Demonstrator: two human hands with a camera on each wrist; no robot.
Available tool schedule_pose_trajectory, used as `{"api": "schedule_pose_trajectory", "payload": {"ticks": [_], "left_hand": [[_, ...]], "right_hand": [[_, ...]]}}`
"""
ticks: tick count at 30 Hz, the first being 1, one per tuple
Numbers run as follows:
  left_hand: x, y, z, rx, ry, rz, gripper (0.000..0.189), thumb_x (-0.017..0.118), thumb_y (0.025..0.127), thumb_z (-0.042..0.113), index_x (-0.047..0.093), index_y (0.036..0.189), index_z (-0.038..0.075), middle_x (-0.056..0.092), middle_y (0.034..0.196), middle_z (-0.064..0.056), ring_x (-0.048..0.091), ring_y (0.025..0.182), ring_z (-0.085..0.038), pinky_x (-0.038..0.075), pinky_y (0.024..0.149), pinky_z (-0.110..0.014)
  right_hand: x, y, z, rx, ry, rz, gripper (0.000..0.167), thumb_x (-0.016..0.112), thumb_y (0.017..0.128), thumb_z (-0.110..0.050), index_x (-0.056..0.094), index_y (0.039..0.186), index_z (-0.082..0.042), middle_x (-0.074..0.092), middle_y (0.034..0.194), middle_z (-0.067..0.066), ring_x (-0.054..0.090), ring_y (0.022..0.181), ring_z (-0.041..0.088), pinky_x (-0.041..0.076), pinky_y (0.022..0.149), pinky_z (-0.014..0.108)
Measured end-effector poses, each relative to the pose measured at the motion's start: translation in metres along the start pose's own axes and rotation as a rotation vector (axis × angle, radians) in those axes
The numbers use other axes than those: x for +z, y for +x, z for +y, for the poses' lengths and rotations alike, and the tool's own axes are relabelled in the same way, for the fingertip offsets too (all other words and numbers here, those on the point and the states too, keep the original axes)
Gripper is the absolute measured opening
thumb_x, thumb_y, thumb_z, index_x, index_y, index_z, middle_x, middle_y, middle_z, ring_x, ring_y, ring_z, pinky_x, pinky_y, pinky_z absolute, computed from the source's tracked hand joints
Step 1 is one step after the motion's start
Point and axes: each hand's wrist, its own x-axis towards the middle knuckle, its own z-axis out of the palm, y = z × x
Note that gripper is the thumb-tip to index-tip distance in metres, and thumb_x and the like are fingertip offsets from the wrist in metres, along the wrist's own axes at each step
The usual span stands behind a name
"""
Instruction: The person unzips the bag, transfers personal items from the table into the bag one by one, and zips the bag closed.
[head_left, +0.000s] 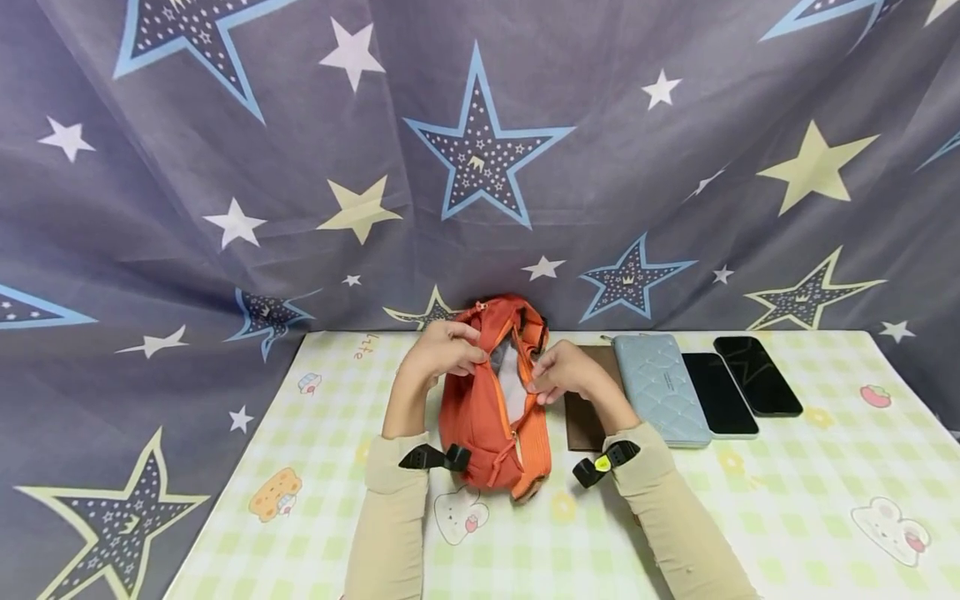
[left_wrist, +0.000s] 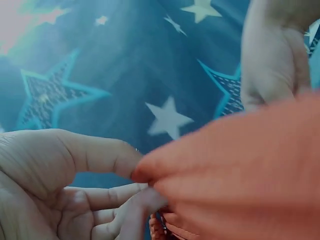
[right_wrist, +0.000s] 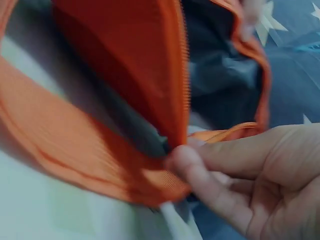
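Observation:
An orange-red zippered bag stands in front of me, its zip open along the top so that the grey lining shows. My left hand pinches the left edge of the opening between thumb and fingers; in the left wrist view the bag's fabric bunches at those fingertips. On the opposite side, my right hand pinches the right edge. The right wrist view has the thumb and forefinger of that hand gripping the zip edge, above an orange strap.
To the right of the bag lie a brown flat item, partly under my right forearm, a light blue quilted wallet and two black-screened phones, the nearer phone beside the farther phone. A star-patterned curtain hangs behind the checked tablecloth.

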Motion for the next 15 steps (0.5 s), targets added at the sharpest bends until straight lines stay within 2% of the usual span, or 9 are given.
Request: {"api": "schedule_pose_trajectory", "payload": {"ticks": [2, 4, 6, 8, 11, 15], "left_hand": [[-0.001, -0.007, 0.006, 0.029, 0.078, 0.072, 0.038, 0.073, 0.082, 0.0, 0.07, 0.119, -0.003, 0.071, 0.072, -0.003, 0.063, 0.055, -0.008, 0.054, 0.058, -0.024], [0.001, -0.012, 0.013, 0.044, 0.201, 0.153, 0.034, 0.075, 0.081, 0.004, 0.075, 0.115, 0.004, 0.071, 0.071, -0.001, 0.061, 0.056, -0.009, 0.05, 0.059, -0.024], [0.004, -0.012, 0.015, 0.039, 0.336, 0.219, 0.03, 0.078, 0.079, 0.008, 0.079, 0.109, 0.011, 0.071, 0.069, -0.001, 0.061, 0.057, -0.011, 0.047, 0.059, -0.025], [0.007, -0.01, 0.013, 0.016, 0.436, 0.247, 0.028, 0.08, 0.079, 0.013, 0.08, 0.107, 0.016, 0.072, 0.068, 0.0, 0.063, 0.058, -0.011, 0.045, 0.06, -0.026], [0.012, -0.002, 0.005, -0.03, 0.394, 0.216, 0.028, 0.082, 0.08, 0.012, 0.08, 0.108, 0.012, 0.075, 0.071, -0.004, 0.067, 0.058, -0.011, 0.053, 0.061, -0.026], [0.014, 0.006, -0.006, -0.065, 0.212, 0.143, 0.03, 0.082, 0.082, 0.006, 0.077, 0.112, 0.003, 0.078, 0.084, -0.014, 0.071, 0.058, -0.014, 0.062, 0.061, -0.03]], "right_hand": [[0.008, 0.003, 0.0, -0.052, 0.024, 0.023, 0.007, 0.073, 0.086, 0.008, 0.07, 0.087, 0.014, 0.073, 0.07, 0.015, 0.069, 0.055, 0.015, 0.062, 0.058, 0.033], [0.015, 0.006, -0.001, -0.085, 0.043, 0.043, 0.007, 0.073, 0.087, 0.007, 0.071, 0.088, 0.014, 0.074, 0.072, 0.017, 0.07, 0.056, 0.016, 0.063, 0.059, 0.034], [0.022, 0.008, -0.001, -0.092, 0.048, 0.059, 0.007, 0.073, 0.088, 0.007, 0.072, 0.089, 0.013, 0.074, 0.074, 0.017, 0.071, 0.058, 0.017, 0.063, 0.06, 0.035], [0.026, 0.009, -0.001, -0.081, 0.034, 0.076, 0.006, 0.073, 0.088, 0.007, 0.072, 0.088, 0.013, 0.074, 0.074, 0.018, 0.072, 0.058, 0.018, 0.063, 0.06, 0.035], [0.029, 0.008, 0.001, -0.055, -0.006, 0.1, 0.006, 0.075, 0.086, 0.008, 0.071, 0.086, 0.013, 0.073, 0.072, 0.019, 0.072, 0.057, 0.02, 0.063, 0.06, 0.036], [0.029, 0.008, 0.004, -0.04, -0.056, 0.123, 0.007, 0.077, 0.084, 0.007, 0.072, 0.084, 0.013, 0.073, 0.072, 0.019, 0.073, 0.058, 0.022, 0.063, 0.06, 0.037]]}}
